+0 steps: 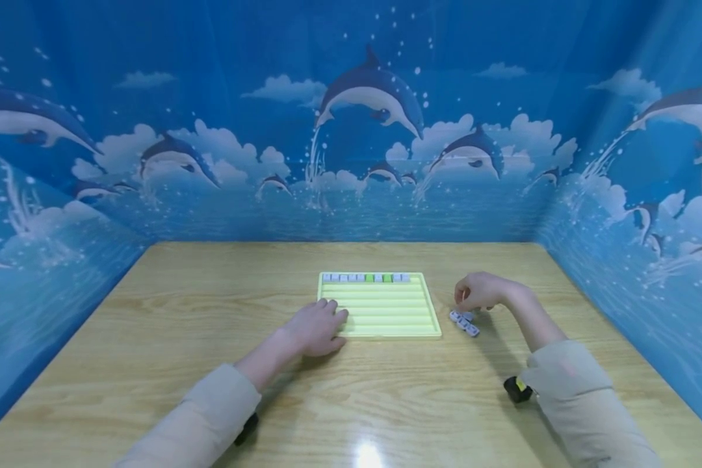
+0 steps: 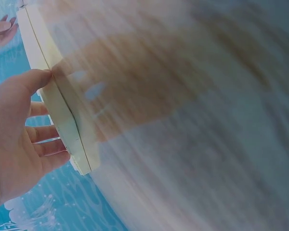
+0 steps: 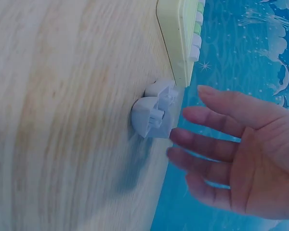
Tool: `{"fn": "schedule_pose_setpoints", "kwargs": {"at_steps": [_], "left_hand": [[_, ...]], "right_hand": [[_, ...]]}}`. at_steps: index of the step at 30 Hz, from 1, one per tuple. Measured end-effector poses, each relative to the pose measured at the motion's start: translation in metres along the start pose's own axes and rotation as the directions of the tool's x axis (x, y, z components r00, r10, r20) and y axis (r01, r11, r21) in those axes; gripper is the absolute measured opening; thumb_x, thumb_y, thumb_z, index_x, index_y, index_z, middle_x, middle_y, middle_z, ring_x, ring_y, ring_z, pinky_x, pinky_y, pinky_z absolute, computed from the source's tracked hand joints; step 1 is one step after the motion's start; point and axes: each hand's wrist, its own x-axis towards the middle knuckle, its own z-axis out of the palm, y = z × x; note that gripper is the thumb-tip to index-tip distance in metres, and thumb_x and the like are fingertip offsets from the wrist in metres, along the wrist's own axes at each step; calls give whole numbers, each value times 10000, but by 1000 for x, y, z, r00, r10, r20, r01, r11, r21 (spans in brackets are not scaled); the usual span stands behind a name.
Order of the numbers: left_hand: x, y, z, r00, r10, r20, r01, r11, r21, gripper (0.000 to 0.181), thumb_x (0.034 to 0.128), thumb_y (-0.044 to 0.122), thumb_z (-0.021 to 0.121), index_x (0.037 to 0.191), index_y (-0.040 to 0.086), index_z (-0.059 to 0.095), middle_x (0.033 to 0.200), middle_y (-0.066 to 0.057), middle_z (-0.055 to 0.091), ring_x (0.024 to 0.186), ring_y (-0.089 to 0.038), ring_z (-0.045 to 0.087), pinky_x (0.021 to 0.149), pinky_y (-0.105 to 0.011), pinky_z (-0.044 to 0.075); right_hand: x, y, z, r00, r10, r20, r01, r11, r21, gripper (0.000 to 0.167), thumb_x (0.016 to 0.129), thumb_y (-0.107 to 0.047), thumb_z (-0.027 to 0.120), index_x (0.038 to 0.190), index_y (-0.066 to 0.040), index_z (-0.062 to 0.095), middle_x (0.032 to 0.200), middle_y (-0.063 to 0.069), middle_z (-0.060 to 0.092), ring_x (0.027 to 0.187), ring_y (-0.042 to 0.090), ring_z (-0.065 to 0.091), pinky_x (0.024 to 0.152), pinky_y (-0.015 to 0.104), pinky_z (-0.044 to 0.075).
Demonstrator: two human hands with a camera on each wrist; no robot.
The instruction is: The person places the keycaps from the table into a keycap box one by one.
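A pale yellow-green ridged tray (image 1: pixel 386 314) lies on the table. My left hand (image 1: pixel 318 327) rests at its near left corner, fingers over the tray and thumb against the front edge in the left wrist view. A row of white and green keycaps (image 1: pixel 344 278) lines the tray's far ridge. Right of the tray, several loose white keycaps (image 1: pixel 464 323) lie in a small cluster. My right hand (image 1: pixel 484 290) hovers just over them, fingers loosely bent. In the right wrist view its fingertips (image 3: pixel 177 136) are close to a hollow-side-out keycap (image 3: pixel 151 117), with nothing visibly gripped.
The wooden table (image 1: pixel 152 338) is enclosed at the back and sides by a blue curtain (image 1: pixel 351 195) with dolphins. Dark wrist cameras, one of them a black box (image 1: pixel 517 389), hang below the sleeves near the tabletop.
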Motion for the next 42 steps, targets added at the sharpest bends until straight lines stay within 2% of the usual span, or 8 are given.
{"fn": "schedule_pose_setpoints", "kwargs": {"at_steps": [6,10,21,25,29,37,42], "left_hand": [[0,0,3,1000,1,-3,-1,1000,-2,477,898,393,551,1229,50,523,1051,-117,539,947,-235,510,845,-362,453],[0,0,2,1000,1,-3,-1,1000,4,470,899,405,548,1200,44,531,1030,-111,541,927,-229,509,829,-357,458],[0,1,-1,1000,22,-22,-21,999,32,369,892,403,560,1036,64,561,915,-78,524,835,-204,495,748,-331,459],[0,1,0,999,27,-22,-26,999,37,360,895,402,555,1025,67,565,921,-81,526,837,-207,496,750,-335,460],[0,0,0,999,26,-24,-25,999,36,354,896,397,553,1023,67,564,920,-81,527,841,-207,501,746,-339,464],[1,0,3,998,32,-51,-30,999,39,338,895,392,557,996,70,560,893,-76,518,827,-206,498,739,-346,461],[1,0,4,999,24,-40,-23,999,28,334,893,390,561,997,72,558,893,-72,513,829,-203,493,750,-346,456]], "right_hand": [[-6,-4,4,989,111,101,-120,989,90,44,829,-99,623,861,-75,604,769,53,552,575,114,447,512,236,397],[-4,-5,7,986,126,106,-138,984,113,65,809,-52,628,861,-58,590,779,47,543,569,118,455,512,235,401],[0,-3,11,987,125,100,-137,983,119,128,790,-6,630,906,-46,595,842,59,551,660,157,497,555,284,460],[2,-3,12,986,121,110,-135,982,132,156,781,24,598,922,-41,596,829,62,539,663,156,485,552,276,455],[3,-3,14,988,113,110,-127,984,123,117,785,12,567,887,-35,600,801,56,541,672,156,501,568,279,468],[3,1,13,995,50,82,-58,993,100,118,759,31,568,859,-10,613,802,57,563,645,141,530,593,277,474],[3,4,12,1000,12,26,-13,998,59,140,713,41,569,841,-14,581,749,46,532,631,141,496,564,253,427]]}}
